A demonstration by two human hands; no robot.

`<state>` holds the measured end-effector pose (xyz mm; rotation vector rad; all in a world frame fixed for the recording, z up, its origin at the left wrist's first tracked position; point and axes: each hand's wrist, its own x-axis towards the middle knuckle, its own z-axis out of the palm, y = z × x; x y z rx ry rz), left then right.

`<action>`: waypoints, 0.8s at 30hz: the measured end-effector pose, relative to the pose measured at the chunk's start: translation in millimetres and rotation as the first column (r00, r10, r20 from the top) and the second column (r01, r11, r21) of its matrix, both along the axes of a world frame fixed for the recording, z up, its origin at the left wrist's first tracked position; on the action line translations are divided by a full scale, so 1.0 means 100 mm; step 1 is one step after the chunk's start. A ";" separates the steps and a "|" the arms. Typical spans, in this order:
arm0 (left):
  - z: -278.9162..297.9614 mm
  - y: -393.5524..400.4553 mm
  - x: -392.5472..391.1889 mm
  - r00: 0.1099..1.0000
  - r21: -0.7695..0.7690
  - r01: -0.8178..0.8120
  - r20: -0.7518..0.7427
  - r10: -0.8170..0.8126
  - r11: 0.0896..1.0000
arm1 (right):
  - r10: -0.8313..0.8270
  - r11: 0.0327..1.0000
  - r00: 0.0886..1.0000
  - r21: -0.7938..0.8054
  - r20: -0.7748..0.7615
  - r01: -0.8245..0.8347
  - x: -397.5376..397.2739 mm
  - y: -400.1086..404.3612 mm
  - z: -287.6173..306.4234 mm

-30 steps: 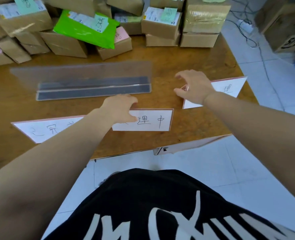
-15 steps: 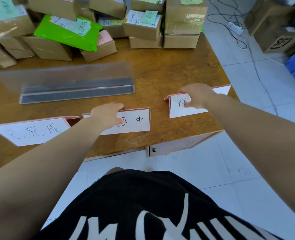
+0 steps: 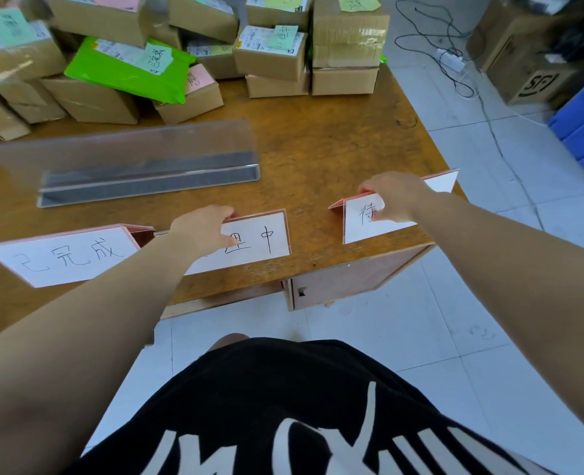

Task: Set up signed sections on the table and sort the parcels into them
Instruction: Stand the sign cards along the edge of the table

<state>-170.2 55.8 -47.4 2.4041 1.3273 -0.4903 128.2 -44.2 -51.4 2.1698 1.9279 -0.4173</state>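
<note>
Right hand now pinching right sign by its ridge, swung from skewed to facing front since a second ago. Left hand gripping middle sign top edge. Left of that grip, third sign standing. Beyond both grips, parcels unsorted; sections nearly set.

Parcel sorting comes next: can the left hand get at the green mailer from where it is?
Probably not directly: the left hand grips the middle sign, and the clear divider stands between it and the green mailer. It must let go and reach over.
</note>
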 end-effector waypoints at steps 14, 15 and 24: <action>-0.01 0.05 -0.14 0.996 0.027 0.064 0.055 -0.065 0.998 | -0.080 0.996 0.997 -0.038 0.018 0.081 -0.11 0.00 0.06; 0.03 0.08 -0.20 0.996 0.045 0.058 0.069 -0.061 0.997 | -0.084 0.996 0.996 -0.024 0.017 0.084 -0.16 0.05 0.11; 0.37 0.42 -1.13 0.969 0.207 -0.191 0.196 0.150 0.959 | 0.148 0.985 0.981 0.106 -0.129 -0.135 -1.37 0.75 0.52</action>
